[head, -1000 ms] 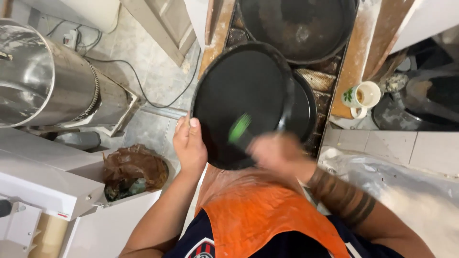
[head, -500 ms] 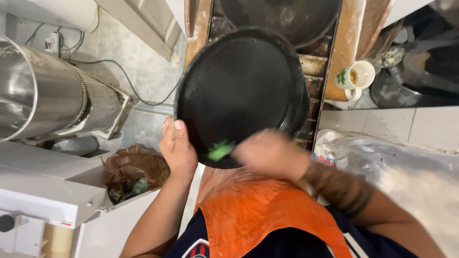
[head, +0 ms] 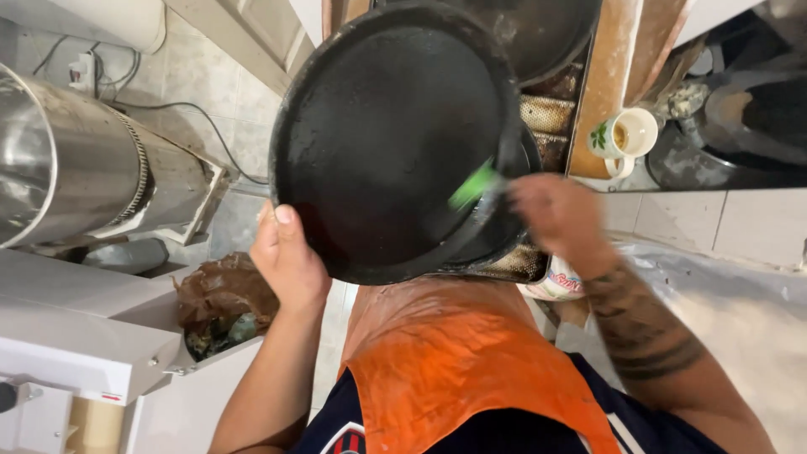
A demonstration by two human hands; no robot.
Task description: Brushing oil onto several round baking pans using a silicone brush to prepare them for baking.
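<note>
Matt, rough black metal pan (head: pixel 387 134)

1. Round pan (head: pixel 387 134) at centre, tilted, held up in front of the person's chest.
2. Left hand (head: pixel 290 261) at pan's lower-left rim; right hand (head: pixel 559 214) at its right edge w/ a scrubbing tool (head: pixel 473 185) on the pan.
3. Second pan (head: pixel 546 34) behind, top centre.
4. Mug (head: pixel 626 136) right of pans.
5. Metal drum (head: pixel 76 168) far left; bin (head: pixel 220 307) below it.
</note>
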